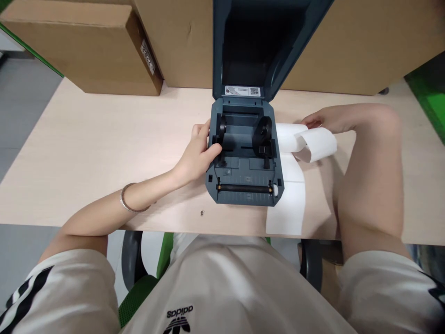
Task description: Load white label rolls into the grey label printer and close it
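Observation:
A dark blue-grey label printer (245,178) stands open in the middle of a pale wooden table (86,153), its lid (257,41) raised. The roll bay shows two black holder arms and nothing between them. My left hand (198,155) grips the printer's left side, thumb hooked over the edge by the left holder. My right hand (328,119) rests on a roll of white label paper (308,141) lying just right of the printer, its fingers mostly hidden behind the roll. A strip of that paper (288,204) trails toward the table's front edge.
A closed cardboard box (90,46) sits at the back left, and larger cardboard boxes (347,46) stand behind the printer. A silver bracelet (128,200) circles my left wrist. A green chair shows below the table's front edge.

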{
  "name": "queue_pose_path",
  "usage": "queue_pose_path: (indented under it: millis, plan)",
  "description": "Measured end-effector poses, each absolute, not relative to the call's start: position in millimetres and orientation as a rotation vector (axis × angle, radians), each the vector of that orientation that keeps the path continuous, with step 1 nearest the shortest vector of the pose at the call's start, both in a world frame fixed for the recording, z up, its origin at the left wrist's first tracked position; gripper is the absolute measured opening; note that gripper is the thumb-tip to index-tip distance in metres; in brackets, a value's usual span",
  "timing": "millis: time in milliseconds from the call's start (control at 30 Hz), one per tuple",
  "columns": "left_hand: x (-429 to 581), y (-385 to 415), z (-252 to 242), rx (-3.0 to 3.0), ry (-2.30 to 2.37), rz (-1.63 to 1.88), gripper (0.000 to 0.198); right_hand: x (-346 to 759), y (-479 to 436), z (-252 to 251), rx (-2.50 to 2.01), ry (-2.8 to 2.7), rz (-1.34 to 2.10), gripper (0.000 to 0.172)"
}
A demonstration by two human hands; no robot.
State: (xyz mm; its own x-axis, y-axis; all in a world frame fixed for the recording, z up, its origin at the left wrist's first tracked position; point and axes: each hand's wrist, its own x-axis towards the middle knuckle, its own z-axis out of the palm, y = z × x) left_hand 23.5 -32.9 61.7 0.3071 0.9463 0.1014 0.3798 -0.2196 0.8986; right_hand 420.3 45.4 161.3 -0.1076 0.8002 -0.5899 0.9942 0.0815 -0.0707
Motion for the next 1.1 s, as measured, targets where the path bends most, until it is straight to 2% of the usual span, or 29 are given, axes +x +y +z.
queue_pose_path:
  millis: [167, 233, 367, 567, 700, 933, 1033, 1100]
  plan:
    - [22, -33, 61, 1.779, 1.2, 0.875, 0.082, 414, 28, 182, 2.146, 1.979, -0.442, 0.052]
    - [22, -32, 61, 1.794, 1.196, 0.869, 0.083, 400, 20, 186, 2.164, 2.102, -0.408, 0.06]
    - [22, -32, 63, 1.822, 1.212, 0.853, 0.079, 370, 13, 184, 1.9, 2.137, -0.685, 0.075]
    - [23, -34, 65, 1.808, 1.22, 0.845, 0.076, 360, 17, 172, 1.575, 2.052, -0.759, 0.075]
    - [25, -36, 66, 1.803, 1.199, 0.874, 0.067, 351, 16, 161, 1.532, 2.058, -0.621, 0.052]
    - [28, -40, 71, 1.896, 1.198, 0.85, 0.062, 346, 10, 173, 1.493, 2.098, -0.523, 0.028]
    - [28, -40, 73, 1.908, 1.207, 0.82, 0.061, 366, 1, 191, 1.538, 2.103, -0.513, 0.029]
    - [28, -40, 72, 1.904, 1.209, 0.817, 0.058, 389, -7, 201, 1.587, 2.192, -0.507, 0.041]
